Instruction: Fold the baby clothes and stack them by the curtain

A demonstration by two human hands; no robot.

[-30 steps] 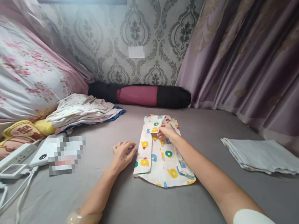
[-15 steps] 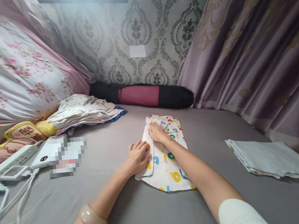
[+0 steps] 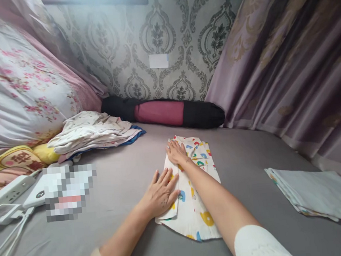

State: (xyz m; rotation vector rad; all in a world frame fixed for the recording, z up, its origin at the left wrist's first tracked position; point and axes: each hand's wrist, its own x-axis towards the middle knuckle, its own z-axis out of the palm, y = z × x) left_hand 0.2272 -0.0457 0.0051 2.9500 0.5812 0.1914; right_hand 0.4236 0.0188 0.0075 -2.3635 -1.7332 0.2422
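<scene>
Your right hand (image 3: 177, 152) slid toward far-left corner of printed garment (image 3: 187, 206), mid bed (image 3: 118, 176); left hand (image 3: 163, 195) flattened nearer you. Both grips spread, grasping nothing. Pressing folds, seemingly; next calls for lifting palms.

white cloth (image 3: 189, 210) printed yellow, blue, green and red at six o'clock, plain grey sheet (image 3: 244, 185), grey damask wallpaper (image 3: 157, 29) at twelve, gold-patterned mauve curtain (image 3: 286, 54) at two, pink-flowered white fabric (image 3: 23, 81) at ten
</scene>
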